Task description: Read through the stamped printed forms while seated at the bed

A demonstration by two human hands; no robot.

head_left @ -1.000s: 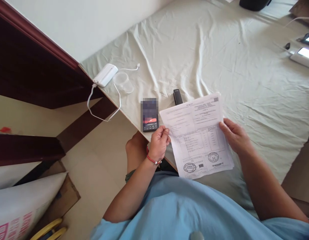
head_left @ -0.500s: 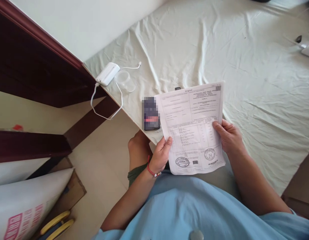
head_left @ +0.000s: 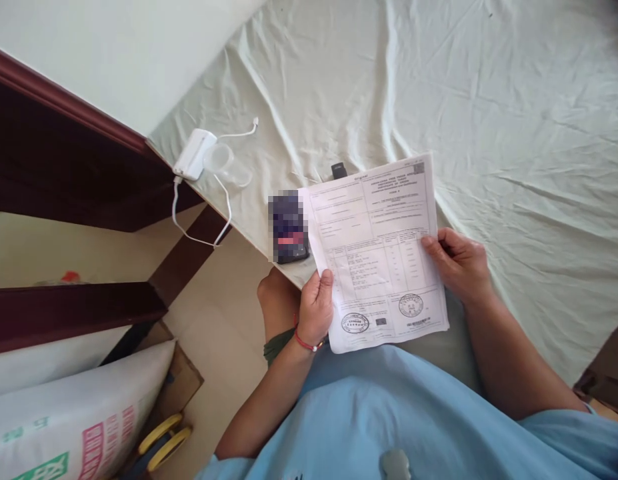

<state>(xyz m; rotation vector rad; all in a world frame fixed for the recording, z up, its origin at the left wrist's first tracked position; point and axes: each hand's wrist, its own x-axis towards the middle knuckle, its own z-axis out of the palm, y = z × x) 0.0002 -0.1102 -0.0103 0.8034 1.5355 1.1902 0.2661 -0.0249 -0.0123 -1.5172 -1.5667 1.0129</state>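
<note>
- Wrinkled pale-green cloth surface [head_left: 329, 80].
- Pinched by left hand [head_left: 316, 308] and right hand [head_left: 461, 265] at opposite sides: white printed paper sheets [head_left: 373, 230], over surface's near edge.
- Already stamped twice; not set down.

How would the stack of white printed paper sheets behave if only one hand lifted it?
The stack of white printed paper sheets would probably sag, since its lower edge curves. The sheets may slip apart, because their right edges look slightly misaligned. It is likely light: the left hand and right hand grip only its sides.
</note>
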